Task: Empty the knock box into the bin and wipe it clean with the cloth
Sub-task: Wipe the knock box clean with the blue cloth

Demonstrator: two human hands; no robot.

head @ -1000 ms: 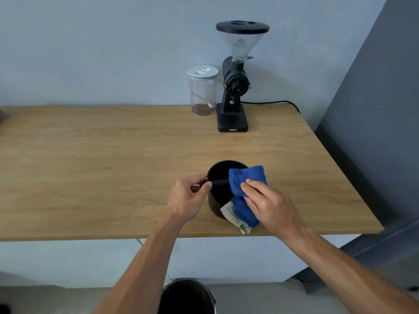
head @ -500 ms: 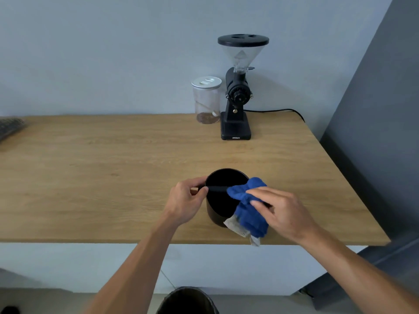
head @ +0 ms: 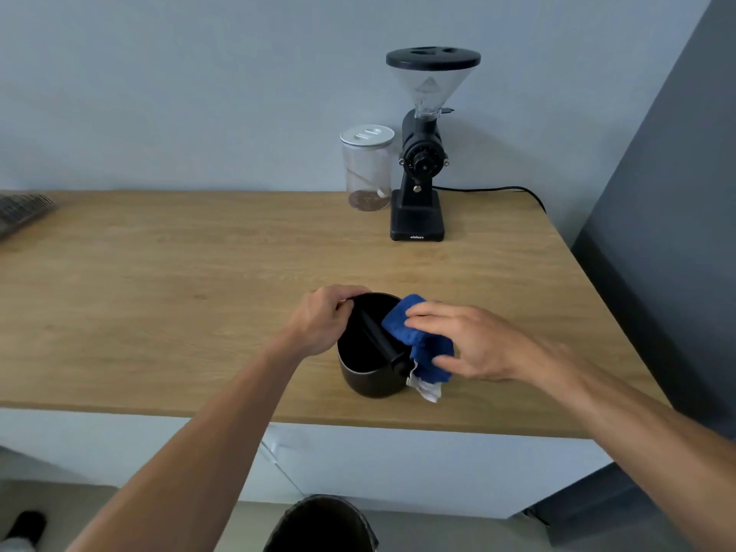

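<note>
The black knock box (head: 368,376) stands upright near the front edge of the wooden table (head: 199,272), its knock bar running diagonally across the open top. My left hand (head: 322,320) grips its far-left rim. A blue cloth (head: 418,336) with a white tag lies draped over the box's right rim. My right hand (head: 466,340) presses flat on the cloth, fingers pointing left. The dark bin (head: 322,525) sits on the floor below the table edge, only its rim showing at the bottom of the view.
A black coffee grinder (head: 420,161) with a clear hopper stands at the back, its cable trailing right. A clear jar (head: 366,169) with a white lid is beside it. A dark mesh object (head: 20,211) lies at the far left. A grey wall closes the right side.
The knock box has turned, so its bar now runs diagonally instead of across. My right hand has shifted with the cloth along the right rim. My left hand moved to the far rim.
</note>
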